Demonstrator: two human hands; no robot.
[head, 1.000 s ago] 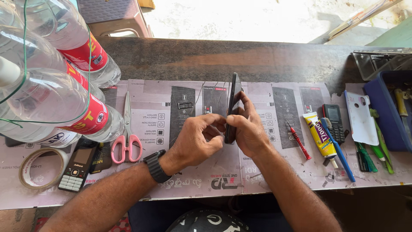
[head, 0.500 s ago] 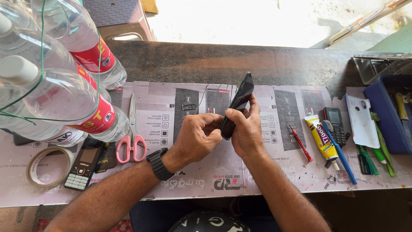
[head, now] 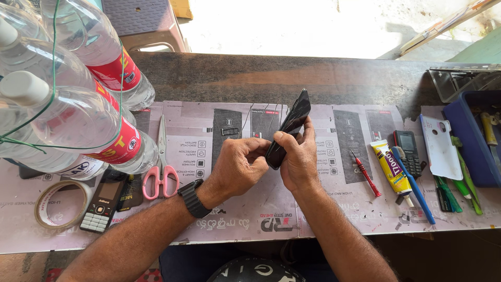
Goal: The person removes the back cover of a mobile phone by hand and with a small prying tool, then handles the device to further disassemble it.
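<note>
A black smartphone is held tilted on edge above the paper-covered bench, its top end pointing away from me. My right hand grips its lower half, thumb along the near side. My left hand, with a black watch on the wrist, presses its fingertips against the phone's lower end. What the fingertips do there is hidden.
Clear plastic bottles crowd the left. Pink-handled scissors, a tape roll and a keypad phone lie left. On the right are a red screwdriver, glue tube, small phone, white phone cover and blue tray.
The phone has tipped from nearly upright to leaning away and to the right. Both hands stayed on it and shifted slightly right.
</note>
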